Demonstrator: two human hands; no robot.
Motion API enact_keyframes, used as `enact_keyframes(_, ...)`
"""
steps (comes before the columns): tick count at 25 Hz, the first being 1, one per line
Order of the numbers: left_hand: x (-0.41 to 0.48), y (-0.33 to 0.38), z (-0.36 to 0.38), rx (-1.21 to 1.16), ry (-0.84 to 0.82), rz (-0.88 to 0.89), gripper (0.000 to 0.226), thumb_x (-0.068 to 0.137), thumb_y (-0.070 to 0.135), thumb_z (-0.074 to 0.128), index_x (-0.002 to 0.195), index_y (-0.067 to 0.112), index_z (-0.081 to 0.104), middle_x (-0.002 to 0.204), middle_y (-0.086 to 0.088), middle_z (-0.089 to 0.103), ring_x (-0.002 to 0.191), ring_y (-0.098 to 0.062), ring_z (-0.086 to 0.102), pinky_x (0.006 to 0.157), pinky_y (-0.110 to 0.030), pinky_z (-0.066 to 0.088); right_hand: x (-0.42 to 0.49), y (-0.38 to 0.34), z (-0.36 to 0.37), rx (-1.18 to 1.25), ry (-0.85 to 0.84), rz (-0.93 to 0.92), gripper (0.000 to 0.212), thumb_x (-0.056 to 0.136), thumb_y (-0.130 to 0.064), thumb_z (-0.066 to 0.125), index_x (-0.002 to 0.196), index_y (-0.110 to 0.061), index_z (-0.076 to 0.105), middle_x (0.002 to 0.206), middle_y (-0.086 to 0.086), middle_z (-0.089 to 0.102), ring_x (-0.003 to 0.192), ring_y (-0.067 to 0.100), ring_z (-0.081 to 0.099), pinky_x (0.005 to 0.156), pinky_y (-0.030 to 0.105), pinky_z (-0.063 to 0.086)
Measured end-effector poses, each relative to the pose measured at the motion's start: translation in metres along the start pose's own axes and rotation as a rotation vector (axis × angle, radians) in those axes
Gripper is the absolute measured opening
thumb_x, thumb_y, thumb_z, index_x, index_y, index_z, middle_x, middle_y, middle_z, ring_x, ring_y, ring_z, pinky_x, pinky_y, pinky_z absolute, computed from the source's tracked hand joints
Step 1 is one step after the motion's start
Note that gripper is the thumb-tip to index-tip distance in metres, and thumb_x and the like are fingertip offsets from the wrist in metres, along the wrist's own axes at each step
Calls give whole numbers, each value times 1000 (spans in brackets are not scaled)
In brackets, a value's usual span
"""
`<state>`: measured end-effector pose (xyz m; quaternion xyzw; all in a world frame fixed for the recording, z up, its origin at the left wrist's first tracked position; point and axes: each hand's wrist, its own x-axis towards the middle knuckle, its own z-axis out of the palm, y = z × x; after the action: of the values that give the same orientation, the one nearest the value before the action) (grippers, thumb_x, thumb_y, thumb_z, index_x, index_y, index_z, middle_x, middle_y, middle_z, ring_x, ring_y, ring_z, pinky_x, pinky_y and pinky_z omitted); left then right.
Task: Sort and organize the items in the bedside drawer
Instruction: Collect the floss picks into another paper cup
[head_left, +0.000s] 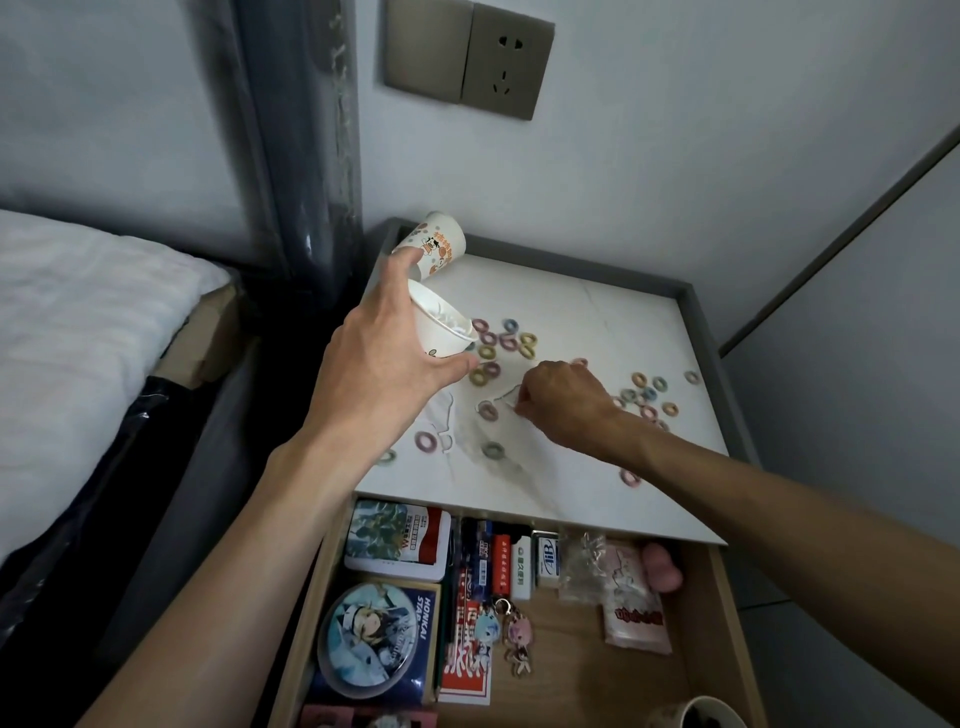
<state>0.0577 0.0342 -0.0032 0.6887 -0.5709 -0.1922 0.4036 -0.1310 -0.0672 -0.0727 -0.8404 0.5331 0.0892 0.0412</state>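
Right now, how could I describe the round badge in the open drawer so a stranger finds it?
Start at the open drawer below the marble top. Follow its left side toward you, past the rectangular tin. The round badge lies there on a dark blue card: unlike the boxy packs beside it, it is a flat disc showing a pale-haired cartoon figure.

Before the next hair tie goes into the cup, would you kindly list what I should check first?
1. Left hand grip round the cup: ok.
2. Cup mouth tilted toward the ties: ok.
3. Right hand pinching a tie: cannot tell, curled fingers hide it.
4. Ties away from the tabletop edge: not ok, one lies near the front.
5. Drawer open: ok.
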Motion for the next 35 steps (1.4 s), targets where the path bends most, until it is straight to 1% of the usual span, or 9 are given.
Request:
enact_keyframes(3,0,-1,-2,-3,3,2,91,70,36,87,142,28,32,130,3,56,93,-11,49,78,-26,42,-1,9,-14,351,-29,149,22,102,-26,49,107,-9,62,99,8,67,90,25,64,85,41,53)
enact_keyframes(7,-1,-1,-3,-11,8,-1,90,70,36,87,141,28,32,129,3,56,93,-11,49,80,-27,43,-7,18,-30,725,-20,274,23,104,-20,43,96,-7,60,85,0,69,74,16,60,65,28,49)
enact_keyframes(10,0,0,-3,-13,7,-2,91,70,35,87,142,28,32,129,2,56,93,-11,50,81,-27,44,-4,23,-32,843,-35,267,30,104,-21,45,101,2,63,101,15,69,83,31,58,83,41,51)
enact_keyframes(14,0,1,-2,-3,1,-4,91,70,35,87,142,28,31,130,2,55,93,-11,49,79,-26,42,-1,23,-30,1060,50,230,26,103,-15,45,95,5,59,89,16,68,78,20,56,79,38,50)
enact_keyframes(18,0,1,-3,-10,0,-7,91,70,36,87,142,28,32,128,2,56,92,-11,50,79,-27,44,2,24,-26,1028,71,193,21,102,-15,50,98,-2,66,76,5,68,70,16,58,75,32,49)
enact_keyframes(23,0,1,-2,-17,3,-8,90,70,35,86,141,29,32,127,2,56,92,-12,51,80,-29,45,6,27,-24,1046,33,216,19,97,-24,61,96,-11,75,79,-1,71,69,10,51,65,21,44)
enact_keyframes(27,1,1,-2,-17,0,-12,90,70,35,86,141,29,32,125,3,56,91,-13,50,79,-29,44,3,31,-20,1173,38,252,17,96,-16,61,106,-5,71,67,-9,69,59,7,45,58,20,42)
enact_keyframes(32,0,2,-2,-19,-4,-14,90,70,35,87,141,29,32,124,4,56,90,-12,50,78,-26,42,-1,30,-21,1327,42,245,8,95,-9,61,94,-13,67,79,6,67,68,14,55,67,24,52)
enact_keyframes(35,1,2,-2,-18,-7,-15,89,70,35,86,141,29,32,123,4,56,90,-12,51,77,-26,42,-2,33,-22,1358,-2,217,11,95,-4,59,92,-6,70,85,10,67,74,14,63,72,20,57)
